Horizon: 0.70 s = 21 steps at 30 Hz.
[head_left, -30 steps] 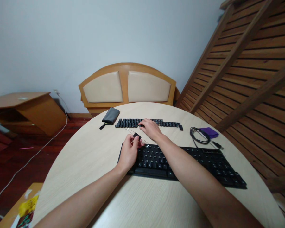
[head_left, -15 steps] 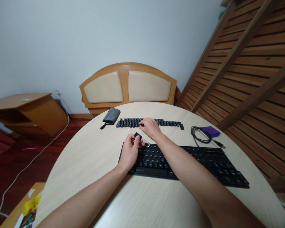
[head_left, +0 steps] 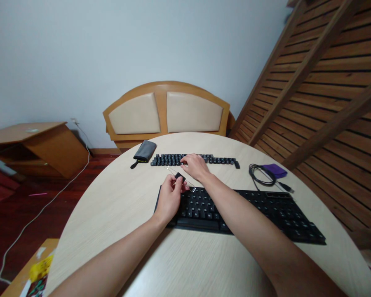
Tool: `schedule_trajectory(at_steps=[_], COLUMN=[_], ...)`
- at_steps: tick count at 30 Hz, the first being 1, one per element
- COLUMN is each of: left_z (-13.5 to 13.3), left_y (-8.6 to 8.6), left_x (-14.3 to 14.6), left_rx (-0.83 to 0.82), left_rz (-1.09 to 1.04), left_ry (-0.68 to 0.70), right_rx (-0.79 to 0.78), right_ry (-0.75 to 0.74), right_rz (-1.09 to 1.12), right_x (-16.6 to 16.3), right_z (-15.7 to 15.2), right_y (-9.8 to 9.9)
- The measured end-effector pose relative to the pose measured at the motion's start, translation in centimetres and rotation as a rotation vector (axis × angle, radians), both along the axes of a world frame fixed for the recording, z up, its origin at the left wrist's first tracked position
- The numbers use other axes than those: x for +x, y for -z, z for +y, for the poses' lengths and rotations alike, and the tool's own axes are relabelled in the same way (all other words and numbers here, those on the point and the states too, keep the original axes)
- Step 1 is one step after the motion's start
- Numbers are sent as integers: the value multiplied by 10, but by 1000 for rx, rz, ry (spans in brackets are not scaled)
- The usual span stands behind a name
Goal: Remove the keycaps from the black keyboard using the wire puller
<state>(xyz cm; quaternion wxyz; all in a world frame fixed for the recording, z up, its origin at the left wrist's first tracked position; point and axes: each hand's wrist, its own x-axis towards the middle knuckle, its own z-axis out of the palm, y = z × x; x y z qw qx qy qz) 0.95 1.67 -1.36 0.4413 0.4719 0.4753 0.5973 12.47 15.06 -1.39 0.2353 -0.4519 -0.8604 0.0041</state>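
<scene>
My left hand [head_left: 170, 197] is closed around the black handle of a wire keycap puller [head_left: 179, 177], above the left end of a black keyboard [head_left: 198, 224]. The puller's thin wire loops stick out at both ends of the handle, one end near the keyboard's top edge. Much of the keyboard's upper part shows bare switches with no caps. Behind it, loose black keycaps [head_left: 168, 159] stand in rows. My right hand [head_left: 195, 166] reaches over the keyboard to these rows, thumb and forefinger pinched at a keycap, which they mostly hide.
A grey pouch [head_left: 146, 151] with a strap lies at the table's back left. To the right are a coiled black USB cable [head_left: 261, 176] and a purple cloth [head_left: 275, 170]. The round table [head_left: 117, 206] has a padded wooden headboard [head_left: 167, 107] behind it.
Hardly anything differs. Both hands stay in place, the left with the keycap puller and the right at the keycap rows; the view has shifted very slightly.
</scene>
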Motion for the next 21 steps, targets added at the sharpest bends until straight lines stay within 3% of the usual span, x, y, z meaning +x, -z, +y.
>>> schedule_trajectory(at_steps=[21], left_z=[-1], left_y=[-2], left_x=[0], left_rx=[3], left_rz=[11], left_ry=[-2], right_rx=[-10], right_ry=[14], right_rz=[8], right_x=[1], right_z=[0], right_y=[0])
